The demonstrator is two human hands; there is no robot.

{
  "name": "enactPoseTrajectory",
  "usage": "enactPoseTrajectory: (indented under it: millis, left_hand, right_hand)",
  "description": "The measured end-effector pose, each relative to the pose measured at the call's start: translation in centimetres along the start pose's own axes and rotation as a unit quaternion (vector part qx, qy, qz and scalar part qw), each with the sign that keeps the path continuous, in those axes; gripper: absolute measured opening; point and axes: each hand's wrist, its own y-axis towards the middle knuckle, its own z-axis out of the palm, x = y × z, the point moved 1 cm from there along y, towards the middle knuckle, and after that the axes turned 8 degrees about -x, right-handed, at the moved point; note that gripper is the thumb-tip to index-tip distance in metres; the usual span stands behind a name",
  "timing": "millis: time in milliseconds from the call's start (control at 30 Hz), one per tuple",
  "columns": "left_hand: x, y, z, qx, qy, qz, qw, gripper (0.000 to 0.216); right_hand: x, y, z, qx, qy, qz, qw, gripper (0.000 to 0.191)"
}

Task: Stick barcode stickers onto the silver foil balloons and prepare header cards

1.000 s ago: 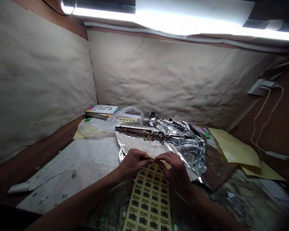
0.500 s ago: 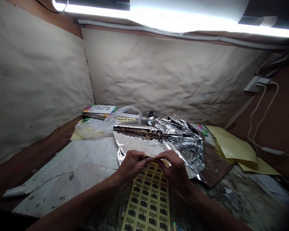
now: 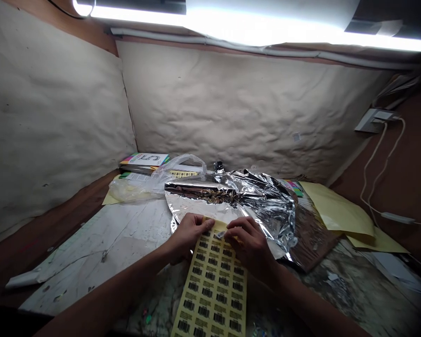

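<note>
A yellow sheet of barcode stickers (image 3: 210, 285) stretches from the lower edge of the view up to my hands. At its top left corner my left hand (image 3: 191, 233) is closed, thumb on top, gripping the sheet. My right hand (image 3: 247, 241) pinches a small whitish barcode sticker (image 3: 220, 234) near the sheet's top; whether it is fully apart from the backing I cannot tell. Just beyond my hands lies a crumpled silver foil sheet (image 3: 266, 206), partly hidden behind my right hand.
Stacked printed booklets (image 3: 145, 160) and a clear plastic bag (image 3: 140, 188) lie at the back left. Yellow envelopes (image 3: 337, 208) rest at the right. A white cable (image 3: 366, 164) hangs from the wall socket (image 3: 373, 120). A white board (image 3: 119, 238) covers the left of the table.
Both hands were together at the sheet's top edge. Now they are apart, the right one holding a sticker over the sheet, whose top edge shows flat.
</note>
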Motion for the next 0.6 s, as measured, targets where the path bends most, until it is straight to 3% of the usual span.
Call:
enactPoseTrajectory:
  millis: [100, 167, 233, 333, 433, 600]
  left_hand:
    - [-0.3, 0.8, -2.2, 0.012, -0.009, -0.039, 0.999, 0.050]
    - [-0.9, 0.9, -3.7, 0.091, 0.010, -0.065, 0.994, 0.049]
    - [-1.5, 0.5, -4.7, 0.197, 0.040, -0.080, 0.976, 0.046]
    - [-2.0, -0.2, -4.6, 0.296, 0.086, -0.090, 0.947, 0.038]
    - [-1.9, -0.6, -3.4, 0.319, 0.126, -0.068, 0.937, 0.033]
    - [-1.6, -0.6, -2.2, 0.327, 0.189, -0.022, 0.926, 0.036]
  right_hand:
    - [0.2, 0.4, -1.3, 0.005, 0.105, 0.069, 0.992, 0.008]
    - [-0.6, 0.8, -2.2, 0.003, 0.166, 0.188, 0.968, 0.008]
    - [-1.8, 1.1, -2.8, 0.038, 0.213, 0.314, 0.925, 0.018]
    - [-3.5, 0.7, -2.7, 0.176, 0.279, 0.438, 0.836, 0.031]
    - [-4.2, -0.2, -2.2, 0.269, 0.317, 0.482, 0.771, 0.032]
    - [-4.4, -0.8, -1.7, 0.324, 0.282, 0.460, 0.776, 0.021]
